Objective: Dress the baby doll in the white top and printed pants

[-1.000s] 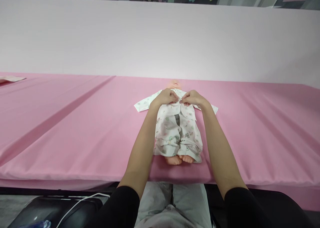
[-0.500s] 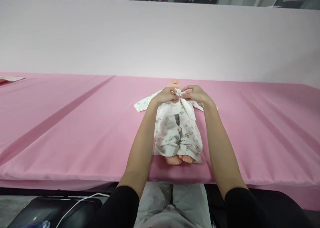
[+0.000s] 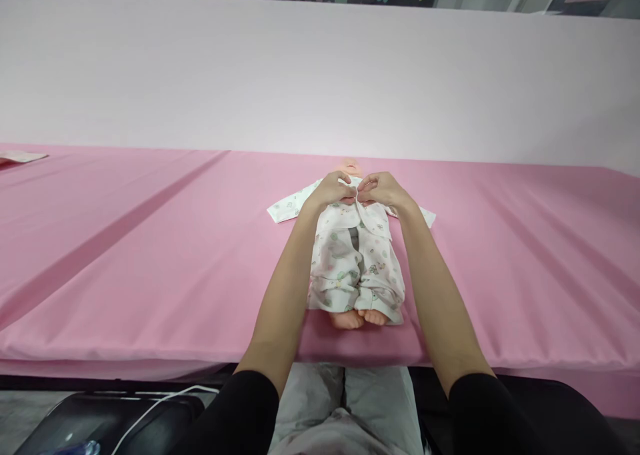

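Note:
A baby doll [image 3: 351, 166] lies on its back, head toward the wall and bare feet toward me. It wears a white printed top [image 3: 336, 216] with the sleeves spread out, and matching printed trousers [image 3: 336, 268] with a dark gap at the waist. My left hand [image 3: 334, 190] is closed at the chest, its fingertips pinching the front edge of the top. Opposite it, my right hand [image 3: 383, 190] pinches the other front edge, and the fingertips of both hands nearly meet. The exact bit of cloth or fastening between the fingers is hidden.
The doll rests on a pink padded table cover [image 3: 150, 262] with creases. Behind it rises a white wall [image 3: 320, 75]. A pale folded item [image 3: 23, 156] lies at the far left. Below the table's front edge are a black chair [image 3: 120, 418] and a white cable [image 3: 165, 402].
My right hand has moved slightly left, closer to my left hand. The loose flap of the top that hung below it now lies flatter, and more of the right-side sleeve shows.

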Available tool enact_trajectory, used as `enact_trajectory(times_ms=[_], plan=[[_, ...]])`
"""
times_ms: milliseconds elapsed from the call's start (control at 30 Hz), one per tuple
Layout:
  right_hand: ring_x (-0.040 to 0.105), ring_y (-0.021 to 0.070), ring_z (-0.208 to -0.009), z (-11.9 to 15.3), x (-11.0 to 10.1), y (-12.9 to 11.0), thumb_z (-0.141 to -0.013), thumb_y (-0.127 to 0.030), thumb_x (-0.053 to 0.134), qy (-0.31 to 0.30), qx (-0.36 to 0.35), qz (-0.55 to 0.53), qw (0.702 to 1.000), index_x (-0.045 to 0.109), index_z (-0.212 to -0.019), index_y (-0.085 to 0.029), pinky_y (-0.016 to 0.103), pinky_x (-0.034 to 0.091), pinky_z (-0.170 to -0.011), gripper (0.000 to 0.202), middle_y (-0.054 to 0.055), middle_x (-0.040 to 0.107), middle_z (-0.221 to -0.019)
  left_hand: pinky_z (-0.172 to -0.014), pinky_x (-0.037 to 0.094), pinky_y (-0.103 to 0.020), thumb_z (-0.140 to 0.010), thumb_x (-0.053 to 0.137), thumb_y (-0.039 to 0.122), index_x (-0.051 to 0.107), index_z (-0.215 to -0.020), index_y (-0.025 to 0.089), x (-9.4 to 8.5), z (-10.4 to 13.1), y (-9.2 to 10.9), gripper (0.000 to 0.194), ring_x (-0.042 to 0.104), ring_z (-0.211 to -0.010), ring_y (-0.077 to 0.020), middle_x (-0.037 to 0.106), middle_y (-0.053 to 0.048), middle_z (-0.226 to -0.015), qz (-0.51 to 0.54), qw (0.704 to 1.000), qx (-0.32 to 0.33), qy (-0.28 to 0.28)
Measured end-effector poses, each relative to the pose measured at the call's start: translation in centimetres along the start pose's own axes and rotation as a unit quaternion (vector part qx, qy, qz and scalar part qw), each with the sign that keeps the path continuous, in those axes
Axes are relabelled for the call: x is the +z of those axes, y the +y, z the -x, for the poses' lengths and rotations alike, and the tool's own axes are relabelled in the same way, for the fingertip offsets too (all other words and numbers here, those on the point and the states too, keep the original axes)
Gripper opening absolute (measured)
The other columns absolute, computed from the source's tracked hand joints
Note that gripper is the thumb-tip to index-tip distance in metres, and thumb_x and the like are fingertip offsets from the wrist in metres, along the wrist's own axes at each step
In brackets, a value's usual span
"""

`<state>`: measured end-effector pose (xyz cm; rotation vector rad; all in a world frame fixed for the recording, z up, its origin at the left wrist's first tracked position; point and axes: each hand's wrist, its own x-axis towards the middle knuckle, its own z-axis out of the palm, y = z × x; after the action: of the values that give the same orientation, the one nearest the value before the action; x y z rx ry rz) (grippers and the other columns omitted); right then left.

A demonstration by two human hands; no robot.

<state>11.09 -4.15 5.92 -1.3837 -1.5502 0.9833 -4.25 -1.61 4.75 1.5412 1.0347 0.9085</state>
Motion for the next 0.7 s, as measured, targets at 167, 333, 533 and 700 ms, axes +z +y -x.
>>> enact_trajectory(times_ms=[167,333,533,700], plan=[[0.055,0.0095,-0.05,-0.5,1.1,0.2,-0.059,0.005,0.063,-0.002,0.002,0.012,1.0,0.052,-0.067,-0.013,0.021,0.049,-0.05,0.023,-0.003,0.056,-0.053,-0.069,0.053,-0.027,-0.076,0.061,0.005,0.041,-0.1,0.016,0.5,0.3,0.5,0.033,0.065,-0.062,-0.0129,0.06,0.002,-0.069,-0.008,0.999,-0.018,0.026],[0.058,0.0117,-0.051,-1.1,1.6,0.8,-0.056,0.002,0.064,0.008,-0.032,0.083,0.996,0.049,-0.069,-0.016,0.022,0.049,-0.052,0.026,-0.003,0.057,-0.053,-0.063,0.052,-0.026,-0.075,0.06,0.004,0.04,-0.101,0.016,0.6,0.2,0.4,0.035,0.064,-0.062,-0.0132,0.062,-0.001,-0.077,-0.038,0.999,0.0,0.024],[0.059,0.0129,-0.048,-1.2,1.1,1.1,-0.058,0.0,0.067,0.023,-0.028,0.087,0.996,0.05,-0.07,-0.016,0.023,0.049,-0.051,0.026,-0.003,0.057,-0.052,-0.069,0.055,-0.03,-0.074,0.059,0.002,0.043,-0.099,0.014,0.6,-0.1,0.0,0.033,0.065,-0.067,-0.0144,0.058,-0.001,-0.075,-0.01,1.0,-0.002,0.013],[0.061,0.0133,-0.05,-1.1,1.0,1.0,-0.057,0.003,0.067,0.026,-0.014,0.077,0.997,0.051,-0.069,-0.015,0.024,0.052,-0.053,0.028,-0.002,0.058,-0.053,-0.066,0.055,-0.028,-0.071,0.061,0.0,0.045,-0.1,0.014,0.8,-0.3,-0.1,0.035,0.062,-0.063,-0.0131,0.057,-0.001,-0.076,-0.021,0.999,0.0,0.035]])
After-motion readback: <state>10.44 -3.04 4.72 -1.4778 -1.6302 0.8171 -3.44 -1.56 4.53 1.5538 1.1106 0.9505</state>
